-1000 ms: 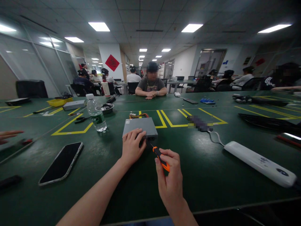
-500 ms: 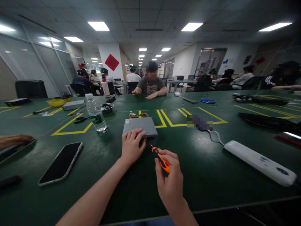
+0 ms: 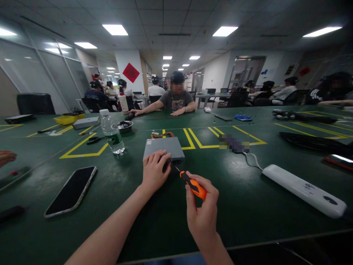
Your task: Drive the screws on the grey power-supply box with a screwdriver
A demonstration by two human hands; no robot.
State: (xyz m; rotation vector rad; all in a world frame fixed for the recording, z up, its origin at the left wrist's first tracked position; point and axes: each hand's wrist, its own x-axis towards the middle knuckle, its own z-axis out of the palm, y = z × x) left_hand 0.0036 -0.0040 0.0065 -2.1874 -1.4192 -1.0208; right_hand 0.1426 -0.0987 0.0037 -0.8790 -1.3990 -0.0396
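Note:
A grey metal computer power supply (image 3: 164,144) lies on the green table, its bundle of coloured wires (image 3: 162,135) at the far side. My left hand (image 3: 155,170) grips its near edge, fingers over the top and thumb down by the front face. In my right hand (image 3: 202,206) is a screwdriver (image 3: 195,185) with an orange and black handle, held between thumb and fingers. Its thin shaft points up and left at the front face, near the socket. Whether the tip touches a screw is too small to tell.
Left of the power supply stand a water bottle (image 3: 112,134) and a small metal bowl (image 3: 125,127); a phone (image 3: 72,191) lies nearer. To the right is a white power strip (image 3: 303,189) with a cable. Across the table sits a person (image 3: 176,97). Another person's hand (image 3: 7,157) shows far left.
My right hand has shifted slightly right, and the screwdriver's handle is turned differently in it. The person opposite has stretched an arm leftward to a dark object. My left hand has stayed put.

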